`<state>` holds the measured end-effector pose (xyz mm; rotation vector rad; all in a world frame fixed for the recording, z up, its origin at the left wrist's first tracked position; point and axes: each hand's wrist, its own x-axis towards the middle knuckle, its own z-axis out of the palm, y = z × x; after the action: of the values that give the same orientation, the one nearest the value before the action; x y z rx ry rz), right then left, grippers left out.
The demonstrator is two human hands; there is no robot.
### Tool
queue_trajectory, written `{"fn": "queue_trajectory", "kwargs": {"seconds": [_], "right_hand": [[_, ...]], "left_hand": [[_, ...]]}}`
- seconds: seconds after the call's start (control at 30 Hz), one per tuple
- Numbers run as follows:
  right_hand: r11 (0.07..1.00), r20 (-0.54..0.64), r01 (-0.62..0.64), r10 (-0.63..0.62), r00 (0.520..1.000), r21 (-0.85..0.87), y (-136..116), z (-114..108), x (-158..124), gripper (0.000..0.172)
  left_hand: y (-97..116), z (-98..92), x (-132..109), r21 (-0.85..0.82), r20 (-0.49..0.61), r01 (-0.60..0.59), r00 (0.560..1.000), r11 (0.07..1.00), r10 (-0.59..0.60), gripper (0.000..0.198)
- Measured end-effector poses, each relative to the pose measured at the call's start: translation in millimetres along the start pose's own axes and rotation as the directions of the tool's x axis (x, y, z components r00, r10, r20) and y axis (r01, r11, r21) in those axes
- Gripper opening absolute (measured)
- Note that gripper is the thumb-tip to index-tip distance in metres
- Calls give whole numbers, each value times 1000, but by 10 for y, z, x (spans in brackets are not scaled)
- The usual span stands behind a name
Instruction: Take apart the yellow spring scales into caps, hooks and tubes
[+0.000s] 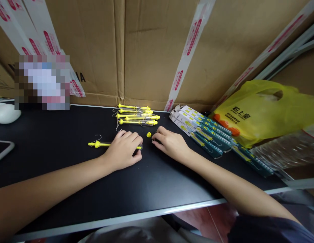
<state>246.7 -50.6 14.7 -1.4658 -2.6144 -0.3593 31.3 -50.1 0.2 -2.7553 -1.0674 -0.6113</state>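
Note:
My left hand (126, 148) is closed round the clear tube of a yellow spring scale (103, 144). Its yellow end and wire hook stick out to the left, and the tube's other end shows by my thumb. Just right of it, a small yellow cap (149, 134) lies on the black table. My right hand (171, 143) is beside that cap, fingers curled and fingertips close together. A tiny glint of metal shows at those fingertips, too small to name. Behind my hands, several yellow spring scales (136, 116) with wire hooks lie side by side.
Several flat printed boxes (197, 126) lie fanned at the right, beside a yellow plastic bag (263, 111). Large taped cardboard boxes (152, 50) stand along the table's back edge. A white-edged device (3, 150) and a white rounded object (7, 113) are at the left.

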Motion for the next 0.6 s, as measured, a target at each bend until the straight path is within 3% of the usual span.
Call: {"fn": "queue_trajectory", "kwargs": {"seconds": [0.27, 0.43, 0.6], "right_hand": [[999, -21, -50, 51, 998, 18, 7, -70, -9, 25], [959, -34, 50, -42, 999, 280, -88, -117, -44, 36], [823, -45, 88, -76, 996, 561, -105, -89, -41, 20]], "left_hand": [[-183, -96, 29, 120, 124, -70, 991, 990, 55, 11], [-170, -107, 31, 53, 110, -156, 983, 986, 149, 16], [-113, -97, 20, -31, 60, -136, 989, 990, 137, 22]]}}
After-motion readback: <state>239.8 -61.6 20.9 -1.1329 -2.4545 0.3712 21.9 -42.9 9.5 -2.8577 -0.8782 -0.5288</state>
